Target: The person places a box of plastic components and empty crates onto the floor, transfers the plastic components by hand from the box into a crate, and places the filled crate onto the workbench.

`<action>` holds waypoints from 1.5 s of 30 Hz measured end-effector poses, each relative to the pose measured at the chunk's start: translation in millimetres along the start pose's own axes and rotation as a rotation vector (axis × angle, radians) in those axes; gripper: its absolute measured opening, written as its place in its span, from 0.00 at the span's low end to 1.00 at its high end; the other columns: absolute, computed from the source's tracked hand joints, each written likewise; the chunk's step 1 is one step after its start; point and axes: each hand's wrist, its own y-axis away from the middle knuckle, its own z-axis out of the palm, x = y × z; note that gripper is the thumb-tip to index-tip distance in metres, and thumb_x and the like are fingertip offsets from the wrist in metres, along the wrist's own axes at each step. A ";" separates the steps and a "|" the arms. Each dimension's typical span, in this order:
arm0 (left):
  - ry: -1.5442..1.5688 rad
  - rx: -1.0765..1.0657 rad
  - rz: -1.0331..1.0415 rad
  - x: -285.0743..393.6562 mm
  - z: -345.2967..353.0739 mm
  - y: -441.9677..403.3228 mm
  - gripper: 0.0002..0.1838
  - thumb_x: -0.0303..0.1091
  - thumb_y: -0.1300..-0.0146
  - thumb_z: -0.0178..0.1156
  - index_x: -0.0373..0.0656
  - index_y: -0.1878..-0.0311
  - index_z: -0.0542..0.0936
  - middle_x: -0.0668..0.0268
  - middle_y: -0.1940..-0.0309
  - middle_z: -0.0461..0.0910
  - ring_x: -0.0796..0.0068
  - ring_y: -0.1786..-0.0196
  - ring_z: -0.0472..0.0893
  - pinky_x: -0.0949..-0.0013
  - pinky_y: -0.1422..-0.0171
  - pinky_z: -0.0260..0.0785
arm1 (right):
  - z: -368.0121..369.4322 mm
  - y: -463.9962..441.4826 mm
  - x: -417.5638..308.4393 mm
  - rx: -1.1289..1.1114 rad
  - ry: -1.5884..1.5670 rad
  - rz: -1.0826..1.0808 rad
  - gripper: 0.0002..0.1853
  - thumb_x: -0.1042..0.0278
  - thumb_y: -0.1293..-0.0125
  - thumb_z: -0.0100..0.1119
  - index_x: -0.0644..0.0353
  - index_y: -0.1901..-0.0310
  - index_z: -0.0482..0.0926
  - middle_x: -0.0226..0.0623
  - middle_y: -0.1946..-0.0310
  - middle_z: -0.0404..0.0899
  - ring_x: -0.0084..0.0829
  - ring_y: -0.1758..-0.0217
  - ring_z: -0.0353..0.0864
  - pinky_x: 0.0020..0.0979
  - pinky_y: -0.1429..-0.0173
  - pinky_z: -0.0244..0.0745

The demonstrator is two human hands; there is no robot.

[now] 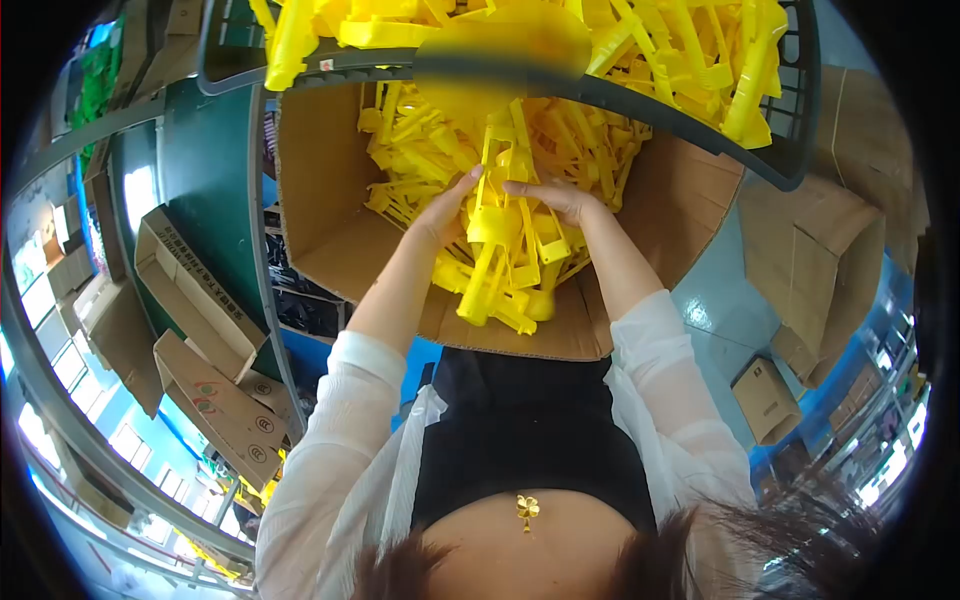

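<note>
Both of my hands are over an open cardboard box (pixel 320 190) filled with yellow plastic parts (pixel 410 130). Between them is a bunch of long yellow plastic parts (pixel 497 225), some with a wide block-like end toward me. My left hand (pixel 452 205) presses against the left side of the bunch, its fingertips partly behind the parts. My right hand (pixel 560 197) closes on the right side, thumb and fingers lying across the upper pieces. Where the bunch ends and the pile below begins is hard to tell.
A black plastic crate (pixel 690 125) heaped with yellow parts (pixel 680 60) stands beyond the box, its rim overlapping the box's far side. A blurred yellow shape (pixel 505 55) hangs close to the camera. Cardboard boxes (pixel 195 295) lie at left, another box (pixel 765 400) on the right floor.
</note>
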 end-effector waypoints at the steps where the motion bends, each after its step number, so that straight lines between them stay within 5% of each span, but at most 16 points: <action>1: 0.042 0.002 0.039 -2.0 10.1 9.3 0.32 0.52 0.36 0.49 0.43 0.36 0.58 0.58 0.45 0.70 0.63 0.46 0.73 0.58 0.43 0.68 | 6.9 10.0 -9.4 0.028 0.031 -0.033 0.58 0.38 0.59 0.67 0.52 0.31 0.44 0.43 0.34 0.53 0.37 0.31 0.55 0.38 0.36 0.61; 4: 0.206 -0.103 0.140 -8.3 38.5 40.1 0.28 0.45 0.34 0.49 0.41 0.36 0.57 0.56 0.45 0.69 0.62 0.46 0.73 0.58 0.44 0.69 | 21.9 46.7 -41.4 -0.026 0.063 -0.068 0.55 0.41 0.58 0.68 0.49 0.31 0.47 0.40 0.37 0.60 0.34 0.37 0.64 0.36 0.50 0.74; 7: 0.234 0.039 0.336 -29.0 52.6 61.6 0.29 0.43 0.35 0.50 0.42 0.36 0.54 0.57 0.44 0.66 0.62 0.42 0.70 0.58 0.43 0.69 | 40.3 97.7 -85.0 -0.123 0.121 -0.019 0.53 0.44 0.55 0.67 0.49 0.31 0.46 0.37 0.37 0.60 0.30 0.35 0.60 0.32 0.42 0.66; 8: 0.088 0.134 0.394 -34.5 66.3 73.9 0.30 0.53 0.35 0.42 0.42 0.37 0.60 0.56 0.45 0.70 0.60 0.46 0.73 0.55 0.44 0.69 | 43.6 104.5 -88.1 -0.151 0.156 -0.044 0.53 0.44 0.56 0.68 0.50 0.31 0.46 0.36 0.37 0.60 0.30 0.35 0.60 0.32 0.43 0.66; 11: 0.095 0.238 0.512 -44.2 100.5 109.4 0.30 0.52 0.37 0.47 0.42 0.38 0.61 0.57 0.46 0.69 0.60 0.46 0.73 0.56 0.44 0.68 | 51.7 122.0 -98.8 -0.248 0.229 -0.144 0.54 0.46 0.57 0.69 0.53 0.31 0.47 0.36 0.38 0.60 0.30 0.35 0.60 0.31 0.43 0.66; 16: 0.005 0.273 0.771 -46.9 172.0 161.3 0.34 0.50 0.40 0.53 0.44 0.35 0.53 0.58 0.41 0.63 0.60 0.40 0.67 0.56 0.38 0.62 | 57.3 161.7 -124.1 -0.422 0.266 -0.448 0.55 0.52 0.58 0.71 0.59 0.32 0.47 0.38 0.38 0.60 0.31 0.35 0.59 0.30 0.35 0.57; 22: -0.336 0.067 0.990 0.5 288.5 216.2 0.45 0.46 0.45 0.61 0.42 0.33 0.45 0.55 0.38 0.56 0.61 0.35 0.60 0.59 0.34 0.55 | 42.8 265.6 -186.6 -0.312 0.288 -0.767 0.54 0.57 0.59 0.73 0.61 0.33 0.48 0.38 0.39 0.61 0.30 0.35 0.59 0.30 0.33 0.53; 25: -0.425 -0.066 0.963 55.5 350.3 210.6 0.39 0.45 0.45 0.61 0.37 0.37 0.53 0.57 0.47 0.69 0.67 0.44 0.71 0.66 0.41 0.64 | 11.7 295.4 -220.5 -0.070 0.329 -0.950 0.47 0.47 0.57 0.69 0.54 0.35 0.58 0.39 0.44 0.68 0.34 0.41 0.68 0.30 0.39 0.63; 29: -0.798 0.057 0.704 152.9 404.9 165.0 0.35 0.58 0.48 0.61 0.34 0.49 0.72 0.59 0.60 0.78 0.68 0.59 0.79 0.67 0.56 0.71 | -60.2 295.3 -271.1 0.075 0.151 -0.712 0.42 0.43 0.53 0.65 0.52 0.38 0.63 0.36 0.47 0.71 0.30 0.52 0.77 0.26 0.57 0.75; 31: -0.885 0.156 0.547 214.2 393.7 92.7 0.30 0.55 0.44 0.58 0.38 0.49 0.73 0.63 0.62 0.79 0.72 0.65 0.79 0.71 0.64 0.72 | -88.9 277.6 -284.5 0.216 0.166 -0.648 0.41 0.44 0.50 0.62 0.54 0.38 0.61 0.37 0.48 0.73 0.30 0.55 0.79 0.28 0.61 0.78; 33: -1.333 0.589 0.522 229.0 407.7 85.4 0.37 0.58 0.48 0.61 0.37 0.43 0.69 0.59 0.57 0.77 0.67 0.59 0.79 0.66 0.61 0.72 | -107.6 261.7 -291.8 0.412 0.211 -0.586 0.42 0.46 0.47 0.61 0.59 0.36 0.56 0.42 0.50 0.74 0.31 0.54 0.79 0.34 0.58 0.79; 36: -1.133 0.688 0.871 226.5 408.8 73.8 0.46 0.60 0.52 0.63 0.36 0.38 0.62 0.54 0.46 0.70 0.59 0.46 0.72 0.58 0.49 0.68 | -121.1 250.2 -297.1 0.741 0.470 -0.484 0.43 0.40 0.51 0.59 0.57 0.37 0.59 0.41 0.45 0.71 0.36 0.52 0.78 0.32 0.62 0.79; 39: -1.486 0.688 1.305 221.6 368.0 39.5 0.52 0.63 0.55 0.62 0.36 0.35 0.56 0.45 0.37 0.57 0.48 0.37 0.61 0.55 0.38 0.59 | -133.4 245.8 -297.0 0.993 0.649 -0.387 0.44 0.39 0.50 0.55 0.59 0.36 0.58 0.47 0.43 0.67 0.41 0.47 0.75 0.35 0.55 0.77; 42: -1.992 0.718 1.346 170.1 367.1 62.9 0.51 0.62 0.55 0.63 0.41 0.34 0.55 0.44 0.35 0.49 0.40 0.33 0.52 0.48 0.33 0.48 | -157.9 220.2 -282.2 1.245 0.825 -0.478 0.40 0.36 0.46 0.49 0.50 0.35 0.57 0.50 0.45 0.70 0.45 0.45 0.73 0.40 0.43 0.68; 45: -1.960 0.418 1.357 141.6 355.2 50.4 0.46 0.54 0.54 0.65 0.42 0.35 0.58 0.46 0.37 0.57 0.42 0.36 0.56 0.48 0.34 0.51 | -176.7 207.6 -274.9 1.283 0.859 -0.543 0.37 0.35 0.43 0.46 0.46 0.35 0.59 0.50 0.46 0.70 0.47 0.44 0.71 0.41 0.41 0.66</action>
